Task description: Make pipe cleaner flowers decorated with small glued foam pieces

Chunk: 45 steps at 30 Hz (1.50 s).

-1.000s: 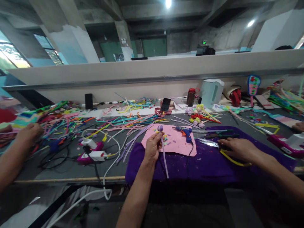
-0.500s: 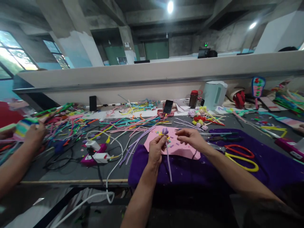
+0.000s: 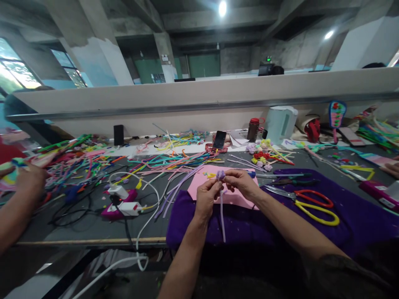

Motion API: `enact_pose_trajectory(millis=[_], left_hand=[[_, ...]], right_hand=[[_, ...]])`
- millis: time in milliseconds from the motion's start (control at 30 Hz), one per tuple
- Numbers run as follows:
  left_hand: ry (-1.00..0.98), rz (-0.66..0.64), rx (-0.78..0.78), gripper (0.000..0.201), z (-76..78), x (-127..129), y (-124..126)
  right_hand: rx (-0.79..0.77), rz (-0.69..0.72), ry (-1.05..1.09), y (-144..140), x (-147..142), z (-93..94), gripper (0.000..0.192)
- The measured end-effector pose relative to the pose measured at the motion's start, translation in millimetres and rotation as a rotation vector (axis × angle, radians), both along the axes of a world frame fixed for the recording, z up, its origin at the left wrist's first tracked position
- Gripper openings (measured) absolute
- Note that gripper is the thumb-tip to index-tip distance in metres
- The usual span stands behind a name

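Observation:
A small purple pipe-cleaner flower (image 3: 220,175) is pinched between my two hands, with its pale purple stem (image 3: 222,216) hanging down. My left hand (image 3: 208,195) is closed around the base of the flower. From the other side, the fingers of my right hand (image 3: 240,182) are closed on the flower's edge. Beneath both hands lies a pink sheet (image 3: 199,182) with small bits on it, spread over a dark purple cloth (image 3: 193,224). To the right of my right hand rest scissors (image 3: 311,203) with red and yellow handles.
Loose pipe cleaners (image 3: 174,162) lie across the table, with finished flowers (image 3: 264,153) behind my right hand. A power strip (image 3: 124,207) with white cables sits at left. A kettle (image 3: 282,124) and a brown bottle (image 3: 254,128) stand at back. Another person's hand (image 3: 31,180) works at far left.
My right hand has moved left from above the pink sheet and now grips the purple flower beside my left hand. The other person's hand at far left has shifted left.

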State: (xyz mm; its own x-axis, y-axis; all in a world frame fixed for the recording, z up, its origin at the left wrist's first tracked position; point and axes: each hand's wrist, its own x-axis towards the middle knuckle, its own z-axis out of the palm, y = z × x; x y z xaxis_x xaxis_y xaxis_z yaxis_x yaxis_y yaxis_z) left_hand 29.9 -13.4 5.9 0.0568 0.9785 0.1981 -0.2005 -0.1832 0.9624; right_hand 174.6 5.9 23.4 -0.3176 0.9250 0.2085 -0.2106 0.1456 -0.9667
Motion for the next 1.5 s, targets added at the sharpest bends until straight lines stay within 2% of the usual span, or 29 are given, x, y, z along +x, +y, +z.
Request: enact_pose_trajectory(millis=[300, 433, 567, 700, 867, 1033, 1267, 1500], left_hand=[[-0.005, -0.017, 0.02, 0.022, 1.4, 0.9, -1.4], [-0.145, -0.019, -0.094, 0.023, 1.7, -2.2, 2.2], [-0.346, 0.022, -0.205, 0.032, 2.2, -6.6, 7.2], [-0.351, 0.042, -0.231, 0.031, 0.3, -6.1, 9.3], [-0.344, 0.05, -0.206, 0.026, -4.2, -2.2, 11.0], [-0.34, -0.031, -0.183, 0.03, -3.5, 1.2, 10.6], [-0.361, -0.06, -0.223, 0.031, -2.6, -4.3, 10.2], [-0.348, 0.042, -0.217, 0.024, -2.8, -4.4, 11.8]], right_hand=[[-0.005, 0.001, 0.01, 1.1, -1.8, -0.8, 0.024], [-0.014, 0.022, -0.006, 0.4, 1.1, 1.2, 0.026], [-0.031, -0.072, 0.005, 3.9, 12.5, 0.3, 0.028], [-0.046, -0.149, -0.015, 6.0, 20.5, -5.2, 0.023], [-0.059, -0.075, -0.085, -1.7, 3.4, -7.9, 0.029], [-0.037, 0.043, -0.093, -5.8, -23.2, -8.9, 0.029], [0.066, -0.064, -0.1, -8.2, -29.1, -9.5, 0.029], [0.063, -0.094, -0.145, -15.0, -27.8, -4.2, 0.026]])
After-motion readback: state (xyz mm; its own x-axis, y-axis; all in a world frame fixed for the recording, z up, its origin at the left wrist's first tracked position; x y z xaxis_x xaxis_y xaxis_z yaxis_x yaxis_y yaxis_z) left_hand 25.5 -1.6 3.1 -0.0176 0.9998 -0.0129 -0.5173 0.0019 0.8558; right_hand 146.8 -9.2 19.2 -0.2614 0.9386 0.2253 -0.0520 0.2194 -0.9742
